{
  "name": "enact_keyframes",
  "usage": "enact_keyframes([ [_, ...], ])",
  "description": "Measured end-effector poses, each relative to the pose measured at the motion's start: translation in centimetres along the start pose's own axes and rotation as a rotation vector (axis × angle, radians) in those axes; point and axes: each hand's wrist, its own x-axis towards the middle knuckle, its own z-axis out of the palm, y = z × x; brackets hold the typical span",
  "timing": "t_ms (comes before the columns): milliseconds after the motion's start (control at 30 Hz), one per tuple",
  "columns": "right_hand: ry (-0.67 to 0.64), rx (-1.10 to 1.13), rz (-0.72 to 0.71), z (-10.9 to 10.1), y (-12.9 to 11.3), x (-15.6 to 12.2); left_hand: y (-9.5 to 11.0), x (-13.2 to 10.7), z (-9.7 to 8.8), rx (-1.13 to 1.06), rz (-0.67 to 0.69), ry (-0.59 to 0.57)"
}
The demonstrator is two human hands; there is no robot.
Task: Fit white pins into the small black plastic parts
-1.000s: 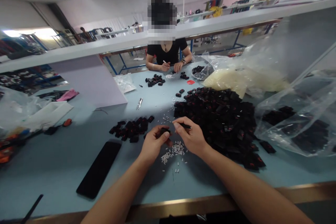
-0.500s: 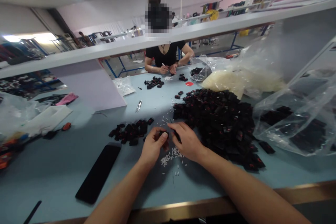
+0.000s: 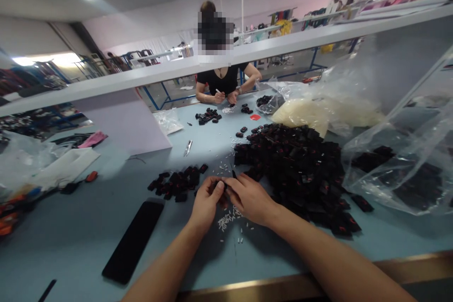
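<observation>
My left hand [image 3: 208,202] and my right hand [image 3: 249,199] meet low over the blue table. My left fingers grip a small black piece with red marking [image 3: 222,187], partly hidden by the fingers. My right fingers pinch a thin black strip [image 3: 233,174] against that piece. Scattered white plastic pegs [image 3: 226,221] lie just below my hands. To the right, my right hand nearly touches a large heap of black pieces [image 3: 293,174]. A smaller pile of the same pieces [image 3: 177,182] lies to the left of my left hand.
A black phone [image 3: 132,240] lies face down near my left forearm. Small snips [image 3: 188,147] rest farther up the table. Plastic bags of white [image 3: 318,113] and black pieces [image 3: 389,170] stand at right. A co-worker [image 3: 219,82] handles similar pieces across the table.
My hands have come closer together, and my right hand has moved down and left to bring the thin strip against the piece. The view has tilted slightly.
</observation>
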Motion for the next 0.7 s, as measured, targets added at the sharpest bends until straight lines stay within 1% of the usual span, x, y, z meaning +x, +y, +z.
enact_keyframes([
  [167, -0.048, -0.034, -0.002, -0.2, -0.4, 0.1, 0.4, -0.1, 0.0, 0.058, -0.001, 0.026],
  [300, -0.056, -0.098, 0.036, -0.2, -0.4, 0.1, 0.7, -0.2, 0.1, 0.088, -0.014, 0.015],
  [433, -0.058, -0.16, 0.069, -0.6, -0.5, 0.3, 0.9, -0.2, 0.2, 0.136, 0.011, 0.008],
  [533, -0.091, -0.188, 0.116, -1.1, -0.6, 0.4, 1.0, -0.1, 0.2, 0.166, 0.022, 0.009],
  [633, -0.127, -0.18, 0.162, -1.3, -0.7, 0.5, 1.0, 0.0, 0.1, 0.191, 0.025, -0.01],
  [700, -0.127, -0.122, 0.191, -1.2, -0.6, 0.6, 0.9, 0.0, 0.1, 0.211, 0.019, -0.013],
])
